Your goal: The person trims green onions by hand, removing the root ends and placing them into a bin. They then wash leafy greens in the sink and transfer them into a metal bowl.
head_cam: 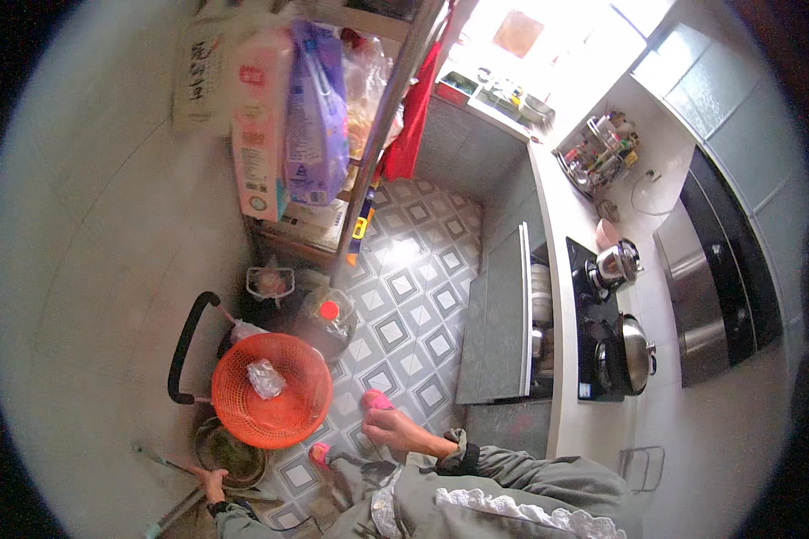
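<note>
Low at the left, my left hand [212, 482] is at the edge of a round basin [205, 445] with something green in it. A thin pole [162, 459] runs up to the fingers; whether they grip it or the basin's rim is unclear. My right hand [398, 430] is in front of my body, its fingers curled in with nothing visible in them. Partly over the basin sits an orange plastic colander basket [310, 411], with a crumpled clear plastic bag [265, 379] inside.
A black curved handle [189, 343] rises beside the basket. A large clear bottle with a red cap [329, 310] stands on the tiled floor [401, 286]. Shelving [303, 246] carries packages. Across from it, a drawer [499, 323] is pulled out below the stove [583, 310], which holds a wok [634, 354].
</note>
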The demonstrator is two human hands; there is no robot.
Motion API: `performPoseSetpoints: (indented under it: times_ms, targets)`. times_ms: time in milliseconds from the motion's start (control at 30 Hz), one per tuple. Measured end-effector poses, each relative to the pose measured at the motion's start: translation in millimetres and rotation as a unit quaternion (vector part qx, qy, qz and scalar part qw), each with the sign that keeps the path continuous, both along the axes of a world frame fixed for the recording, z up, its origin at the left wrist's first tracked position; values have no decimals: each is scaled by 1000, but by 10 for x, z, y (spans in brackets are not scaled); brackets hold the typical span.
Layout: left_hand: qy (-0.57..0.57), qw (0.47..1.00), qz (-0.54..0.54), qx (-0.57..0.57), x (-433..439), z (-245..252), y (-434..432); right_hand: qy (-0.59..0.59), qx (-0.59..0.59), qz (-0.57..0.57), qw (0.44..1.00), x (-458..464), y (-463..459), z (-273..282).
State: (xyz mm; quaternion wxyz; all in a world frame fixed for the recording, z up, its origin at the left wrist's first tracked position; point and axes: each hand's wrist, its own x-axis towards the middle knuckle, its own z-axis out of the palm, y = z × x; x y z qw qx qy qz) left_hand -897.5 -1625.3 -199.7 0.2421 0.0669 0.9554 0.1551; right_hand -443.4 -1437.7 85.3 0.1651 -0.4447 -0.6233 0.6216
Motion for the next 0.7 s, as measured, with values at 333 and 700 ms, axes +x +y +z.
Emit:
performPoseSetpoints:
  times_ms: [333,700]
  targets:
    - [-129,969,-40,209,947,1486,319,46,-27,-77,996,828,718,-6]
    - [-173,895,-157,380,3504,2917,2813,193,89,-282,936,3045,2781,242]
